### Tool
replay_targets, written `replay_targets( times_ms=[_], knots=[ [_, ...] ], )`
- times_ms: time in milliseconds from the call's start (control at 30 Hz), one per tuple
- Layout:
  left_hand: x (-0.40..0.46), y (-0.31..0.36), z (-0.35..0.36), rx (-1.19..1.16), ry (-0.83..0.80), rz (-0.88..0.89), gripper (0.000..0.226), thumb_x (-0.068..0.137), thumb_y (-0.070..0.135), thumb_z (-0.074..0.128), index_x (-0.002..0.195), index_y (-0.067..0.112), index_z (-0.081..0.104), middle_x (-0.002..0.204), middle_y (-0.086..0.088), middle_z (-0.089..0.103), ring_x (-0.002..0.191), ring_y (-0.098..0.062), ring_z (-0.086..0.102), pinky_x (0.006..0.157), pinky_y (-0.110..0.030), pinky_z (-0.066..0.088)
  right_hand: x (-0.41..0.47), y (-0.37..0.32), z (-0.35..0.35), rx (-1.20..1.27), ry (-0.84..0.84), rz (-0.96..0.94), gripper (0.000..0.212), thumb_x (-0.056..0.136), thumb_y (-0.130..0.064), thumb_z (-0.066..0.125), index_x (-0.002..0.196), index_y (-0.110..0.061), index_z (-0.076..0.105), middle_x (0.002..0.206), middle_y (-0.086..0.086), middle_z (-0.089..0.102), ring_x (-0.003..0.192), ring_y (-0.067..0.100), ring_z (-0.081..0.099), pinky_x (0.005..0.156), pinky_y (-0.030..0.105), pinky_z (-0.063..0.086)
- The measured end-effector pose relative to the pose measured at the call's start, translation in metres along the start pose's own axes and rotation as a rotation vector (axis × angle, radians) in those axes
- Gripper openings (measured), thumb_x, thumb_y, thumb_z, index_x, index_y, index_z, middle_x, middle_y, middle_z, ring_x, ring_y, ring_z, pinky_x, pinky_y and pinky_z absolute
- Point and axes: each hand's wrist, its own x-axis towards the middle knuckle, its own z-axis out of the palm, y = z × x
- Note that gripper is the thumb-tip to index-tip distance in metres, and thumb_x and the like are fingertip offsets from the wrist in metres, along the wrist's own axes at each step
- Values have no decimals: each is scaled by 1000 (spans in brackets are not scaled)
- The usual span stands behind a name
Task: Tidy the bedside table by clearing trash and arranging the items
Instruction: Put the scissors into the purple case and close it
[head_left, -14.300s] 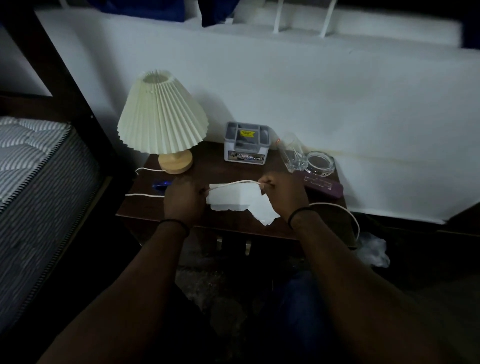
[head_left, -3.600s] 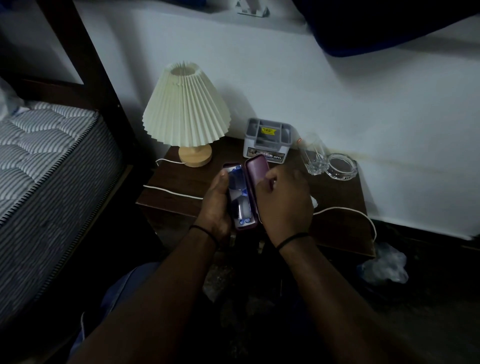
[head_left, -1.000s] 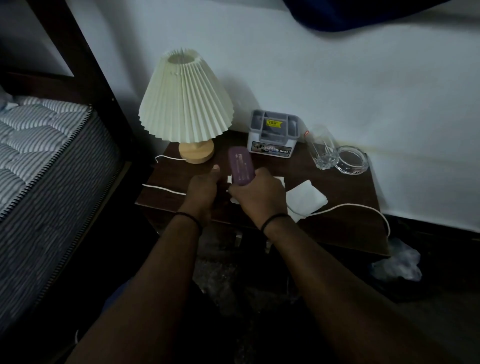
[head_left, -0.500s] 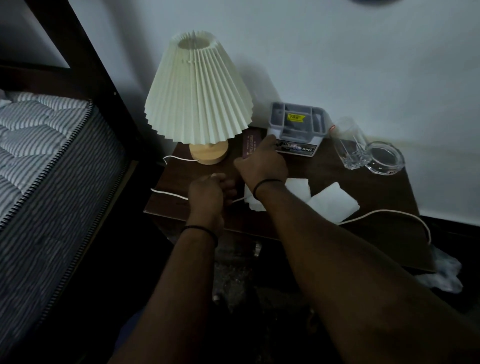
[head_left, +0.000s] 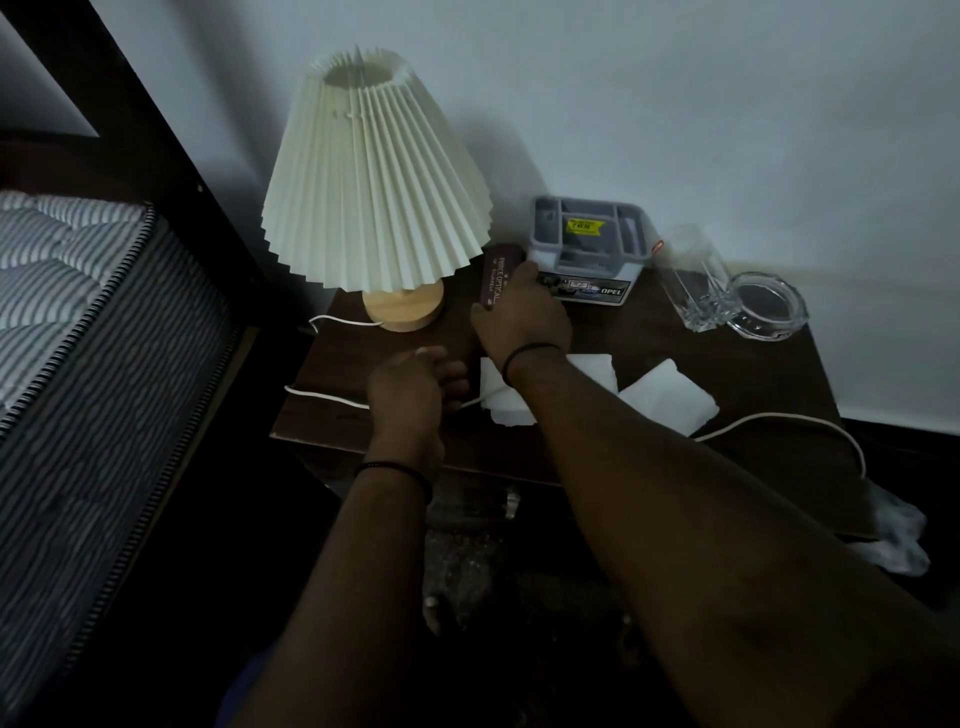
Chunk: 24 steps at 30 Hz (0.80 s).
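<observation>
A maroon glasses case (head_left: 497, 278) lies on the dark wooden bedside table (head_left: 675, 358) between the lamp base and a grey organiser box (head_left: 587, 244). My right hand (head_left: 519, 312) reaches over it, fingers on its near end. My left hand (head_left: 415, 387) hovers over the table's front left with fingers loosely curled, right by a white cable (head_left: 322, 395); whether it holds the cable is unclear. Two white tissues (head_left: 667, 397) lie near the front, one partly under my right forearm.
A pleated cream lamp (head_left: 371, 176) stands at the back left. A glass tumbler (head_left: 696, 286) and a glass ashtray (head_left: 769, 306) sit at the back right. A mattress (head_left: 78, 322) is on the left. A crumpled plastic bag (head_left: 898, 535) lies on the floor at right.
My right hand carried the closed glasses case from the table's front to the back and set it beside the organiser box. The view has moved closer to the table.
</observation>
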Motion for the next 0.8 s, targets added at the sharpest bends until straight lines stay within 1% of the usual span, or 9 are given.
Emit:
replay_targets(
  times_ms=[100, 133, 200, 267, 400, 500, 567, 700, 800],
  knots=[
    [0, 1, 0, 11, -5, -16, 31, 103, 15, 37, 126, 2, 53, 102, -16, 62, 66, -18, 57, 59, -28, 43, 3, 0, 1, -3, 6, 3, 68, 84, -45, 67, 131, -5, 39, 119, 17, 63, 106, 34, 63, 81, 39, 52],
    [0, 1, 0, 16, -5, -20, 32, 103, 15, 37, 127, 1, 52, 105, -18, 61, 66, -18, 56, 60, -28, 42, 3, 0, 1, -3, 8, 6, 67, 83, -45, 67, 130, -6, 39, 119, 16, 63, 105, 34, 63, 81, 40, 52],
    [-1, 1, 2, 15, -2, -14, 31, 103, 15, 37, 126, 1, 53, 101, -17, 64, 65, -18, 56, 60, -28, 43, 5, 1, 1, -9, 11, 15, 67, 83, -45, 67, 130, -6, 39, 119, 16, 63, 105, 34, 63, 80, 40, 52],
    [-2, 2, 2, 12, 3, -14, 33, 103, 15, 37, 128, -1, 53, 90, -12, 65, 66, -18, 57, 60, -28, 44, 6, 2, 0, -16, 14, 24, 68, 83, -45, 67, 131, -6, 38, 119, 17, 62, 105, 34, 63, 80, 40, 52],
    [-3, 2, 3, 5, 5, -15, 33, 103, 15, 38, 128, -1, 54, 94, -14, 64, 66, -18, 58, 60, -28, 45, 7, 4, 0, -13, 25, 18, 67, 83, -46, 67, 130, -6, 39, 119, 17, 62, 105, 34, 63, 79, 41, 52],
    [-5, 2, 3, -2, -4, -13, 34, 103, 15, 36, 129, -2, 52, 85, -10, 64, 65, -18, 57, 60, -28, 44, 7, 5, 0, -1, 28, 14, 69, 84, -47, 67, 131, -6, 38, 120, 17, 62, 106, 34, 63, 80, 40, 52],
    [-5, 3, 3, 0, -13, -19, 35, 103, 14, 36, 130, -2, 51, 86, -11, 63, 66, -18, 56, 60, -28, 44, 8, 6, 0, 8, 29, 21, 70, 83, -48, 67, 131, -6, 38, 120, 17, 62, 107, 34, 63, 80, 40, 52],
    [-3, 2, 3, 1, -9, -13, 35, 103, 14, 36, 130, -3, 51, 80, -7, 61, 65, -18, 55, 60, -28, 43, 6, 5, -3, 3, 39, 41, 74, 84, -53, 64, 133, -5, 37, 120, 16, 62, 106, 33, 64, 78, 39, 52],
    [-3, 2, 4, -5, -2, -19, 35, 103, 15, 37, 131, -2, 52, 79, -7, 61, 65, -17, 55, 59, -27, 42, 3, 4, -7, 26, 57, 51, 70, 85, -55, 62, 129, -6, 38, 119, 15, 62, 103, 32, 64, 77, 40, 54]
  ],
)
